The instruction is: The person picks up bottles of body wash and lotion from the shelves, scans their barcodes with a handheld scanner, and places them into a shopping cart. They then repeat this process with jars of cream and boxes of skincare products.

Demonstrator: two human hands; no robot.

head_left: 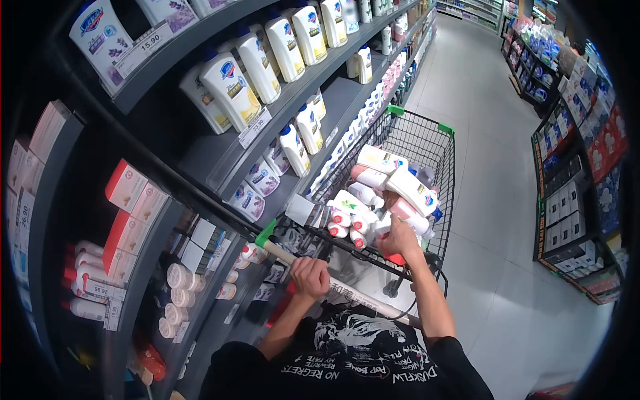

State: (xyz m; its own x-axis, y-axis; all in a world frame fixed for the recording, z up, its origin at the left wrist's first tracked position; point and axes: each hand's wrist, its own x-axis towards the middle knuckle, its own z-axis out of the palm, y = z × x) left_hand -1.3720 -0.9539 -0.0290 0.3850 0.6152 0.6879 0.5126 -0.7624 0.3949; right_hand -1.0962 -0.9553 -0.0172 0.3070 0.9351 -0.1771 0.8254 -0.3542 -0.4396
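My left hand [310,277] is wrapped around the handle bar [360,298] of a black wire shopping cart [445,160] with green corner pieces. Inside the cart's near end, my right hand [401,241] reaches down among the bottles with its fingers curled. What those fingers hold is partly hidden; a red object [395,257] lies right beneath them. Just beyond the hand are a pink bottle [408,215] and a white bottle with a yellow label [412,189]. Another white and yellow bottle [381,160] lies farther back. Several red-capped white bottles [348,223] are bunched to the left.
Shelves with white body wash bottles [230,87] run along the left, close to the cart. Nearer on that side are red and white boxes [127,187] and stacked round jars [179,297]. A tiled aisle floor [487,200] stretches ahead, bordered on the right by a display rack [563,193].
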